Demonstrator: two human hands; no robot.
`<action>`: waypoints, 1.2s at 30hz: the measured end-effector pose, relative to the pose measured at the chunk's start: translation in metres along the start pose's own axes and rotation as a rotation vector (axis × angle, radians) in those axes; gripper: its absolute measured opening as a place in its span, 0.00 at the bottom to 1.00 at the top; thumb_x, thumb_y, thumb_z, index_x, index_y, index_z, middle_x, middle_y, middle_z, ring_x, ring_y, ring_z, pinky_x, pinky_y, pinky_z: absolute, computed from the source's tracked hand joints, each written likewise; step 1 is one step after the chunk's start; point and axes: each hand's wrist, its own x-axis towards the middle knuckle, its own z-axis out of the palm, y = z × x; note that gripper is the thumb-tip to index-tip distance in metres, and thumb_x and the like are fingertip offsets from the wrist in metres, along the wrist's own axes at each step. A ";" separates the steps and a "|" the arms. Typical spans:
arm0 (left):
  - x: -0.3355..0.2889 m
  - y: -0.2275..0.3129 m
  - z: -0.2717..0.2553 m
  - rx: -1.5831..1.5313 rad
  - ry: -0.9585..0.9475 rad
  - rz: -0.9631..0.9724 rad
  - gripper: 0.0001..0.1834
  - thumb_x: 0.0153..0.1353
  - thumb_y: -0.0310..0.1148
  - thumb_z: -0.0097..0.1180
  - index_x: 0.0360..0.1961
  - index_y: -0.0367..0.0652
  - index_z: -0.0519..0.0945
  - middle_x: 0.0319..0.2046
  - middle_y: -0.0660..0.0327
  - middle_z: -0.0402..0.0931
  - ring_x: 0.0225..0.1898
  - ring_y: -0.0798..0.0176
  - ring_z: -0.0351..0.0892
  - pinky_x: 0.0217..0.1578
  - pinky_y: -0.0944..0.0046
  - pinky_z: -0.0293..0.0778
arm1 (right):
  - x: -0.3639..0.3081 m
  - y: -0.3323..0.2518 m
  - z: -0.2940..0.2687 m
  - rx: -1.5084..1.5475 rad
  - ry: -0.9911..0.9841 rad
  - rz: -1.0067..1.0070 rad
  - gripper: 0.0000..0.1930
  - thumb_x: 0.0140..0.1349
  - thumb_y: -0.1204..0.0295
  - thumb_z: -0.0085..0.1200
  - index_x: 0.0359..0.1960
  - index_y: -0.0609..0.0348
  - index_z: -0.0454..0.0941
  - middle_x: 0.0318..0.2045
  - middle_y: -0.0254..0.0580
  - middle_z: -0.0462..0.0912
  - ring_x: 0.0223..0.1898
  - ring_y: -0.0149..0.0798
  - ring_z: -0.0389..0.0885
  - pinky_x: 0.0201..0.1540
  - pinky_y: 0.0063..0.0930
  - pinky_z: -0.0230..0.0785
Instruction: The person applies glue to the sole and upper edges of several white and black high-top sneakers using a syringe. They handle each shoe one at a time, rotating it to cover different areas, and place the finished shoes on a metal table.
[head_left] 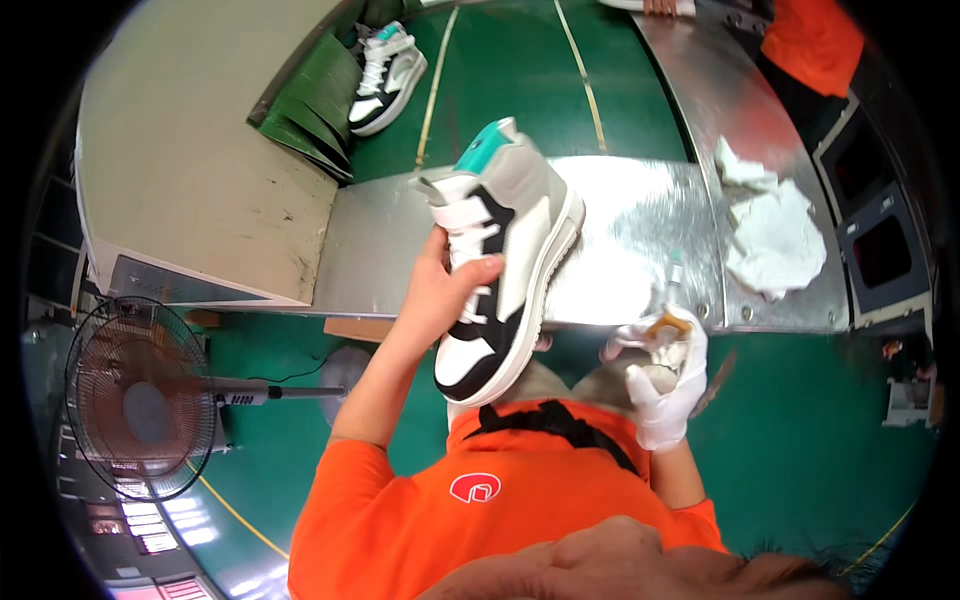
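Note:
A white, black and grey high-top sneaker (525, 245) with a teal collar patch is tilted in front of me, toe toward my body. My bare left hand (445, 290) grips it at the laces, thumb across them. My right hand (665, 400), in a white glove, is at the right near the metal table's front edge, apart from the sneaker. Its fingers curl around a small object with a brownish-yellow part (667, 325); its kind is unclear. Some whitish material shows in that palm.
Another matching sneaker (390, 80) lies on the green belt (510, 70), beside green flaps (310, 110) of a beige machine (200, 150). Crumpled white cloth (775, 240) rests on the metal table (350, 240). A fan (145, 410) stands left; a person in orange (815, 45) is at far right.

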 end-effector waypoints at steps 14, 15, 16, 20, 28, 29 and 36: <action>0.205 0.024 -0.065 -0.156 0.213 0.103 0.26 0.53 0.37 0.63 0.50 0.34 0.72 0.38 0.58 0.78 0.33 0.68 0.79 0.34 0.68 0.75 | 0.067 0.045 -0.040 -1.125 0.364 -0.259 0.34 0.41 0.69 0.69 0.52 0.68 0.70 0.44 0.54 0.78 0.44 0.53 0.78 0.49 0.38 0.71; 0.223 0.034 -0.065 -0.081 0.218 0.149 0.27 0.52 0.38 0.63 0.50 0.34 0.71 0.39 0.58 0.78 0.34 0.68 0.79 0.35 0.68 0.75 | 0.066 0.044 -0.039 -1.135 0.351 -0.246 0.35 0.40 0.68 0.70 0.52 0.69 0.70 0.44 0.54 0.78 0.44 0.53 0.79 0.48 0.39 0.71; 0.253 0.033 -0.070 0.052 0.265 0.233 0.30 0.51 0.40 0.64 0.51 0.34 0.71 0.40 0.56 0.78 0.36 0.66 0.79 0.39 0.66 0.75 | 0.067 0.043 -0.039 -1.147 0.369 -0.223 0.35 0.40 0.68 0.69 0.52 0.68 0.70 0.44 0.54 0.78 0.44 0.53 0.79 0.48 0.38 0.71; 0.370 -0.020 -0.111 0.808 0.364 0.153 0.42 0.51 0.53 0.60 0.62 0.37 0.63 0.49 0.41 0.75 0.49 0.43 0.77 0.49 0.52 0.71 | 0.064 0.049 -0.036 -1.104 0.388 -0.155 0.34 0.41 0.69 0.69 0.52 0.68 0.70 0.44 0.54 0.78 0.44 0.53 0.79 0.48 0.38 0.71; 0.317 -0.048 -0.121 0.619 0.374 0.255 0.35 0.62 0.54 0.50 0.61 0.37 0.68 0.54 0.43 0.73 0.56 0.45 0.72 0.55 0.56 0.67 | 0.077 0.041 -0.038 -0.943 0.463 -0.010 0.35 0.44 0.72 0.66 0.56 0.68 0.67 0.50 0.54 0.76 0.51 0.50 0.76 0.55 0.35 0.67; 0.298 -0.047 -0.124 0.608 0.368 0.235 0.33 0.62 0.52 0.50 0.59 0.37 0.70 0.54 0.44 0.73 0.55 0.45 0.73 0.54 0.57 0.68 | 0.082 0.036 -0.038 -0.876 0.482 0.037 0.35 0.45 0.72 0.66 0.57 0.69 0.67 0.51 0.54 0.75 0.52 0.50 0.75 0.55 0.35 0.66; 0.178 -0.062 -0.133 0.832 0.226 0.393 0.20 0.61 0.42 0.53 0.48 0.38 0.77 0.48 0.52 0.77 0.56 0.49 0.72 0.54 0.57 0.68 | 0.108 0.029 -0.047 -0.582 0.528 0.060 0.33 0.52 0.74 0.65 0.60 0.66 0.64 0.49 0.44 0.74 0.44 0.33 0.75 0.45 0.24 0.70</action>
